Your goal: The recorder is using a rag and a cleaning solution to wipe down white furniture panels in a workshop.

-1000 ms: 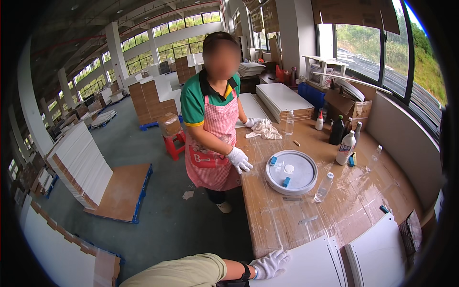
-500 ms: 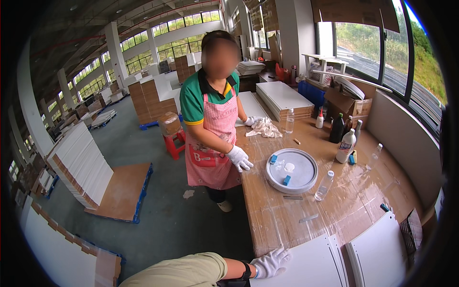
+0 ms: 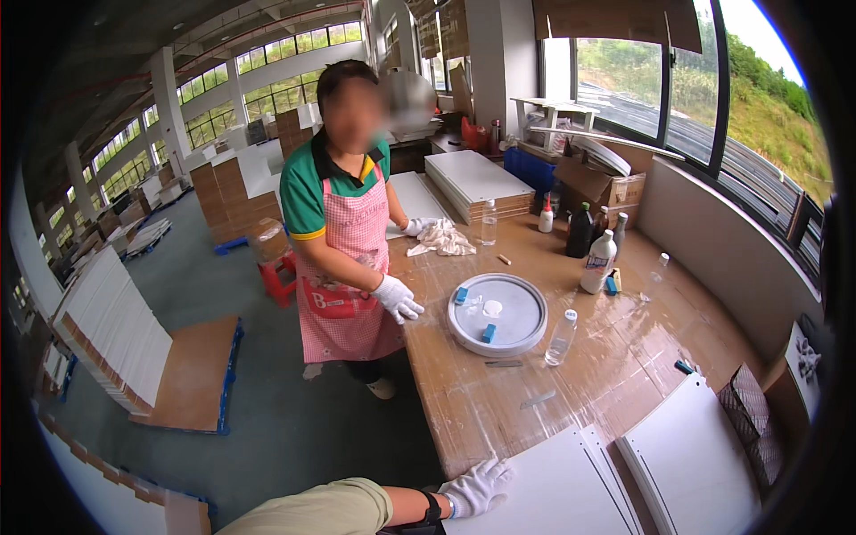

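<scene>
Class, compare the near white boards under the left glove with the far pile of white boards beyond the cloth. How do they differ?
The near boards have the gloved left hand on them; the far pile has no hand on it.
The near boards' right edges are staggered; the far pile looks more squarely stacked.
The near boards run off the picture's bottom; the far pile does not.
Both have flat white tops.

The left hand (image 3: 479,488) (gloved in white) lies palm down, fingers extended, its forearm (image 3: 408,507) stretched rightward.
</scene>
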`<move>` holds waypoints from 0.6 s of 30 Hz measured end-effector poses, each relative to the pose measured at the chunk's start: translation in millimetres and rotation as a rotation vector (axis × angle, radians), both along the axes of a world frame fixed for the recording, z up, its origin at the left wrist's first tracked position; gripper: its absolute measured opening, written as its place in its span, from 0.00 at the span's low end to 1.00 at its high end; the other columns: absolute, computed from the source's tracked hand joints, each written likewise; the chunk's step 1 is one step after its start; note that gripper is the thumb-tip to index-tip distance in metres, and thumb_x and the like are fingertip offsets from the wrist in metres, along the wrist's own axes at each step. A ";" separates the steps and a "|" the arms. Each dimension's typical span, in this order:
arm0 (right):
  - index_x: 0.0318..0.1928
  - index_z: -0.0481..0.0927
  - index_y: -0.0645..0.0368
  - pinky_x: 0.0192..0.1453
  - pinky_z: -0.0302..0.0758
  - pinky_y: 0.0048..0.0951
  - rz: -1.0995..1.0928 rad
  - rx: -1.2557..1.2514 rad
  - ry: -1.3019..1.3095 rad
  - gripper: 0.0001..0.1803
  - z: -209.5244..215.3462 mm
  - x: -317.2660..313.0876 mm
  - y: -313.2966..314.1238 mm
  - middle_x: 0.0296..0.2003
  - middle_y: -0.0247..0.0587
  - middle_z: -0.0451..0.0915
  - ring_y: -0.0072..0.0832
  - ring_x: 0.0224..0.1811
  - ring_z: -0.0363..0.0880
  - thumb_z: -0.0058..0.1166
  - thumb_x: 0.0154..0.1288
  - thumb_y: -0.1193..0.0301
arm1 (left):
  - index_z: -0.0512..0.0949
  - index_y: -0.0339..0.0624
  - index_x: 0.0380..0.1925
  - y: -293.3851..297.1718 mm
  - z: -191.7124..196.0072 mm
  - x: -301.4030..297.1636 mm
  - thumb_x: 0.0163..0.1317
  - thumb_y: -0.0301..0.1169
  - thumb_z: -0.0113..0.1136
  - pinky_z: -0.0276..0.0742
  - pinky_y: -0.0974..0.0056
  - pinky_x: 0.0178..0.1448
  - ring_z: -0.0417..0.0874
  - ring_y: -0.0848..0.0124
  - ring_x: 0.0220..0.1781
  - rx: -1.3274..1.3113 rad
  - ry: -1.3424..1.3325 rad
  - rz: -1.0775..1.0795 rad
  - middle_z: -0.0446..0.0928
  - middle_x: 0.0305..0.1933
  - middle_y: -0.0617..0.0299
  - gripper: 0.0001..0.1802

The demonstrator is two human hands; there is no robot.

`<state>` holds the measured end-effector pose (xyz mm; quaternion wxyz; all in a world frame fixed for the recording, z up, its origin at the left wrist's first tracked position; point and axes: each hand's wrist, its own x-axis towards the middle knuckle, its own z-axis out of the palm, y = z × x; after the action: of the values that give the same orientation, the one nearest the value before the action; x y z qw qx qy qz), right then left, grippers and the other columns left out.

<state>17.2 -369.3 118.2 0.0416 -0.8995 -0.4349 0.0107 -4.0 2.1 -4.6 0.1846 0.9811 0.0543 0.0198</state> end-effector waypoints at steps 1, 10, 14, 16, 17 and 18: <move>0.48 0.74 0.57 0.57 0.63 0.55 -0.025 -0.060 0.094 0.19 3.7 1.5 1.0 0.45 0.48 0.76 0.46 0.51 0.72 0.52 0.57 0.62 | 0.60 0.39 0.66 -2.4 -4.3 0.7 0.64 0.46 0.50 0.54 0.51 0.73 0.59 0.46 0.69 0.020 -0.025 0.014 0.60 0.68 0.44 0.34; 0.50 0.75 0.53 0.56 0.63 0.56 -0.037 -0.084 0.071 0.20 4.1 -0.3 3.9 0.44 0.43 0.75 0.45 0.48 0.72 0.51 0.57 0.63 | 0.59 0.38 0.67 -3.6 -6.1 5.4 0.66 0.46 0.47 0.54 0.51 0.73 0.59 0.46 0.69 0.033 0.013 -0.006 0.60 0.68 0.44 0.34; 0.53 0.75 0.53 0.57 0.63 0.58 -0.018 -0.050 -0.001 0.21 -7.2 -4.1 -3.3 0.45 0.43 0.75 0.45 0.49 0.72 0.50 0.59 0.62 | 0.59 0.37 0.66 -2.7 -3.1 3.6 0.67 0.46 0.47 0.54 0.51 0.73 0.60 0.46 0.69 0.046 0.004 -0.015 0.61 0.67 0.43 0.33; 0.54 0.75 0.53 0.57 0.63 0.58 -0.003 -0.071 -0.023 0.21 -9.0 -4.8 -6.2 0.46 0.43 0.75 0.46 0.51 0.72 0.48 0.61 0.60 | 0.59 0.38 0.66 -2.5 -8.1 3.3 0.66 0.45 0.47 0.55 0.51 0.72 0.60 0.46 0.69 0.053 -0.038 -0.011 0.61 0.67 0.43 0.33; 0.54 0.75 0.53 0.57 0.63 0.58 -0.001 -0.072 -0.023 0.21 -11.4 -4.6 -8.3 0.46 0.43 0.75 0.46 0.51 0.72 0.48 0.61 0.60 | 0.59 0.38 0.66 -2.1 -9.1 3.8 0.66 0.45 0.47 0.55 0.51 0.72 0.60 0.46 0.69 0.052 -0.038 -0.009 0.61 0.67 0.43 0.33; 0.55 0.74 0.52 0.57 0.63 0.58 0.018 -0.067 -0.040 0.22 -14.0 -4.4 -10.8 0.46 0.43 0.75 0.46 0.51 0.72 0.48 0.62 0.59 | 0.59 0.38 0.66 -1.9 -9.9 4.2 0.66 0.45 0.47 0.55 0.51 0.72 0.60 0.46 0.68 0.044 -0.033 -0.007 0.61 0.67 0.43 0.33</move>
<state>12.8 -380.0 104.2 0.0026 -0.8964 -0.4432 0.0078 0.2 0.2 -14.5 0.1640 0.9847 0.0471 0.0365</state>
